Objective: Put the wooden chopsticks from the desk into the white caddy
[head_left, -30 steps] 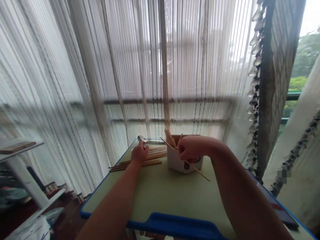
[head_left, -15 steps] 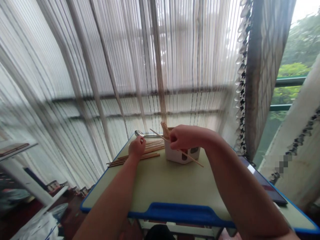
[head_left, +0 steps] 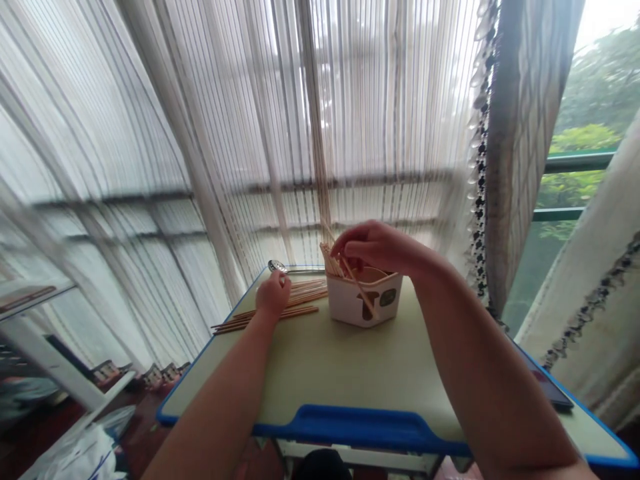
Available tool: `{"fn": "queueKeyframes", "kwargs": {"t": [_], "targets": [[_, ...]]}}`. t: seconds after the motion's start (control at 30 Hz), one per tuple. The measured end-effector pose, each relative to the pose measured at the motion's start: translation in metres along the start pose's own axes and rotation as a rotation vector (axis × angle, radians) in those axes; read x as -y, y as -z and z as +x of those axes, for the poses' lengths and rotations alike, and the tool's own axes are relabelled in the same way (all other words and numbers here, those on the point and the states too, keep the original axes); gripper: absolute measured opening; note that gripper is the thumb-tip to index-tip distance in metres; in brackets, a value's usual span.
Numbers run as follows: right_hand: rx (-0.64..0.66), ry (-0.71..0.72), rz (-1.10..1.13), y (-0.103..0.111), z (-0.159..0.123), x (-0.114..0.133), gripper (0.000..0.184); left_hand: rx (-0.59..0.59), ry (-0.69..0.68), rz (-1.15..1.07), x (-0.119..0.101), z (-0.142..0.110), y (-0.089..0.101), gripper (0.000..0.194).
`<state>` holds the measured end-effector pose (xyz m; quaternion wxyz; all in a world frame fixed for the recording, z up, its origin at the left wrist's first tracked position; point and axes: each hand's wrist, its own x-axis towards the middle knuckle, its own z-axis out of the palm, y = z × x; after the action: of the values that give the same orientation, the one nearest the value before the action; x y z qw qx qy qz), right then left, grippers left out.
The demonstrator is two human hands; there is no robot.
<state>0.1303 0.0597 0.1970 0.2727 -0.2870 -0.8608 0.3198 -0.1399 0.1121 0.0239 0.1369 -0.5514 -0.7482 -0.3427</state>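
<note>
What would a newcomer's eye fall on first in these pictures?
The eye goes first to the right hand, which holds a wooden chopstick in a white square holder in the middle of the green table. To its left, the left hand is near loose chopsticks and a metal spoon. Sheer striped curtains fill the background.

We face a table [head_left: 350,373], a caddy [head_left: 363,301] on it, loose chopsticks [head_left: 295,312] left of that (a spoon [head_left: 277,266] just behind them), curtains [head_left: 250,133] behind the table
</note>
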Motion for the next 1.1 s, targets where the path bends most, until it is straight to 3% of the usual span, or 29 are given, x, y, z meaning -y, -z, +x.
{"fn": "queueKeyframes", "kwargs": {"t": [0.13, 0.27, 0.37, 0.47, 0.67, 0.8, 1.1], "targets": [[-0.218, 0.104, 0.247, 0.01, 0.001, -0.002, 0.025, 0.004, -0.005, -0.033, 0.002, 0.0, 0.0, 0.025], [-0.441, 0.114, 0.264, 0.015, 0.006, -0.01, 0.027, 0.009, 0.002, -0.035, 0.001, -0.001, 0.002, 0.025], [-0.526, 0.052, 0.218, 0.016, 0.011, -0.015, 0.025, 0.018, 0.013, -0.027, -0.001, -0.002, 0.004, 0.025], [-0.5, -0.019, 0.108, 0.014, 0.016, -0.021, 0.028, 0.028, 0.015, -0.021, -0.004, -0.003, 0.005, 0.024], [-0.302, -0.152, -0.33, 0.01, 0.023, -0.04, 0.037, 0.018, 0.003, 0.004, -0.005, -0.004, 0.007, 0.022], [-0.303, -0.116, -0.551, 0.008, 0.023, -0.041, 0.04, 0.013, -0.01, 0.023, -0.006, -0.005, 0.008, 0.023], [-0.288, -0.111, -0.633, 0.006, 0.016, -0.025, 0.036, 0.01, -0.047, -0.028, -0.015, -0.009, 0.012, 0.025]]}}
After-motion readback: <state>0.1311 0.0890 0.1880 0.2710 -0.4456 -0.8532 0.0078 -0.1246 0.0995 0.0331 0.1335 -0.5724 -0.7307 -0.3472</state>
